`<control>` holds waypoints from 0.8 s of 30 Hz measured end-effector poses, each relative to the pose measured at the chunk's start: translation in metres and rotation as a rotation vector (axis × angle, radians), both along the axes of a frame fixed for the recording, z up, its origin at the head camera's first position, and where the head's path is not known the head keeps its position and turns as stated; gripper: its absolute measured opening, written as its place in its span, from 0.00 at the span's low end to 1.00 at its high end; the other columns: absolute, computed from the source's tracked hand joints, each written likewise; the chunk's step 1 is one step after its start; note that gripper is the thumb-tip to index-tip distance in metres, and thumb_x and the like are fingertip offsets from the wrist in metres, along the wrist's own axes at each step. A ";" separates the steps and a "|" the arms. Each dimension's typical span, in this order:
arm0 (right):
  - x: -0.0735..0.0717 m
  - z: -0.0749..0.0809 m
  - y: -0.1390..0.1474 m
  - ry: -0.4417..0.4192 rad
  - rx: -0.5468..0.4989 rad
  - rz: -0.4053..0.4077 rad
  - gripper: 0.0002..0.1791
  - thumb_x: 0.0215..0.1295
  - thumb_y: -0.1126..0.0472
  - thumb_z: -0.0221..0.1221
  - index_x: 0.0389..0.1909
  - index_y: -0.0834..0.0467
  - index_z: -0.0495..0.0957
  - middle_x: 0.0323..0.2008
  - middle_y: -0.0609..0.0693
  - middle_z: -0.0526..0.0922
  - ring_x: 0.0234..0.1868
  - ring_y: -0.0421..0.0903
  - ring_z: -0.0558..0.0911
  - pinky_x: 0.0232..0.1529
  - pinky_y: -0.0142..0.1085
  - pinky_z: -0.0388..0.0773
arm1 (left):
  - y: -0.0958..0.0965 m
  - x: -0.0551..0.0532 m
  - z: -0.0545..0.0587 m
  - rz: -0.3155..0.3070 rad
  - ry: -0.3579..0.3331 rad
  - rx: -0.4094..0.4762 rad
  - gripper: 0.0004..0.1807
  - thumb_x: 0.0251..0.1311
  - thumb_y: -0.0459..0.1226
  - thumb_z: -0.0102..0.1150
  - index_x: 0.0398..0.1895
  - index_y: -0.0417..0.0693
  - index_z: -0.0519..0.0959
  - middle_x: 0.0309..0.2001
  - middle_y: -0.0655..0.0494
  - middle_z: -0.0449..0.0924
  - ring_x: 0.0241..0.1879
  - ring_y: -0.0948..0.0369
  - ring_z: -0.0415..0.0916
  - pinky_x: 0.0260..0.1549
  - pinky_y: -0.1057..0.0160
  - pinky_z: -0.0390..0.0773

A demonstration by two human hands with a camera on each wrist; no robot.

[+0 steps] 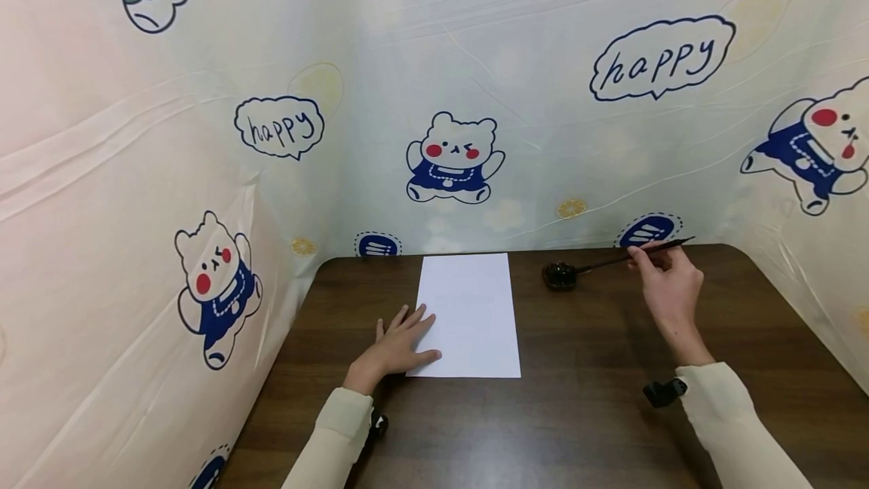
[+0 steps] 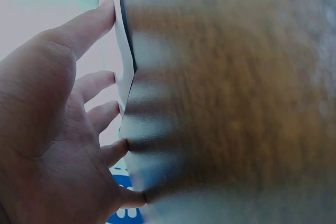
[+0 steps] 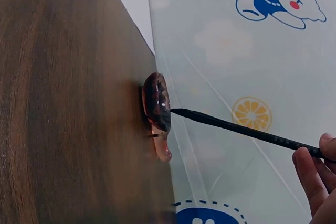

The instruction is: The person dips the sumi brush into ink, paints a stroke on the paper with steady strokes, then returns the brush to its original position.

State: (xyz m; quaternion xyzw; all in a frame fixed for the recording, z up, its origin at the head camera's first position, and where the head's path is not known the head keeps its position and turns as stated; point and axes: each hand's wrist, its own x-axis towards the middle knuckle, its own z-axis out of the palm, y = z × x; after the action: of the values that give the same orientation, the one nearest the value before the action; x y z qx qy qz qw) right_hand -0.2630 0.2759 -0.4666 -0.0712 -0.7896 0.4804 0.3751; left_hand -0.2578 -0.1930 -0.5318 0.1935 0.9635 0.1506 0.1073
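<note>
My right hand (image 1: pixel 672 289) pinches a thin dark writing brush (image 3: pixel 236 128) by its shaft, between thumb and fingers. The brush slants down to the left, and its dark tip meets the rim of a small, glossy ink dish (image 1: pixel 560 275). That dish looks reddish-brown and see-through in the right wrist view, with dark ink inside and a short handle-like end. A blank white sheet of paper (image 1: pixel 468 315) lies left of the dish. Across the sheet's left edge rests my left hand (image 1: pixel 394 345), fingers spread, some on the paper and some on the wood.
A dark brown wooden table (image 1: pixel 577 429) bears everything. Behind it and along both sides hangs a pale curtain (image 1: pixel 543 157) printed with bears, orange slices and "happy" bubbles. Each wrist wears a small black camera (image 1: pixel 664 392).
</note>
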 end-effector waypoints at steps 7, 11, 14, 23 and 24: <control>-0.005 -0.008 0.006 -0.039 -0.057 -0.017 0.15 0.62 0.52 0.66 0.40 0.60 0.81 0.28 0.36 0.83 0.27 0.28 0.84 0.29 0.17 0.76 | 0.000 0.001 0.002 0.001 -0.002 0.004 0.43 0.60 0.63 0.55 0.76 0.61 0.58 0.80 0.55 0.46 0.78 0.42 0.36 0.63 0.22 0.36; -0.005 -0.014 0.010 -0.075 -0.097 -0.032 0.16 0.62 0.50 0.65 0.39 0.60 0.81 0.26 0.32 0.82 0.26 0.26 0.84 0.29 0.17 0.76 | 0.001 0.001 0.001 0.000 -0.005 0.008 0.44 0.60 0.64 0.55 0.76 0.60 0.58 0.80 0.54 0.46 0.78 0.42 0.37 0.63 0.22 0.35; -0.005 -0.017 0.013 -0.097 -0.104 -0.043 0.15 0.63 0.50 0.64 0.39 0.59 0.82 0.27 0.34 0.82 0.27 0.26 0.83 0.29 0.18 0.76 | 0.001 0.000 0.000 -0.002 -0.003 0.007 0.44 0.59 0.63 0.56 0.76 0.59 0.58 0.79 0.54 0.46 0.78 0.42 0.37 0.63 0.21 0.35; -0.005 -0.016 0.016 -0.113 -0.059 -0.061 0.15 0.63 0.48 0.64 0.39 0.57 0.82 0.27 0.34 0.82 0.27 0.26 0.83 0.28 0.17 0.75 | 0.000 0.000 0.002 0.006 -0.009 -0.005 0.44 0.59 0.64 0.55 0.76 0.62 0.57 0.80 0.56 0.45 0.79 0.43 0.36 0.64 0.22 0.35; -0.004 -0.016 0.016 -0.117 -0.054 -0.062 0.16 0.63 0.48 0.64 0.39 0.57 0.82 0.27 0.33 0.81 0.27 0.26 0.83 0.28 0.17 0.75 | 0.000 0.000 0.002 0.007 -0.009 -0.005 0.44 0.59 0.64 0.55 0.76 0.62 0.57 0.80 0.56 0.45 0.78 0.43 0.36 0.64 0.22 0.35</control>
State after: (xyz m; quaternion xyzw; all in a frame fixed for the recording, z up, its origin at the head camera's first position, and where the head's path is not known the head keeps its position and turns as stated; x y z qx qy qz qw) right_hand -0.2674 0.2919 -0.4826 -0.1336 -0.7945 0.4845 0.3408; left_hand -0.2581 -0.1926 -0.5301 0.1892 0.9641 0.1494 0.1115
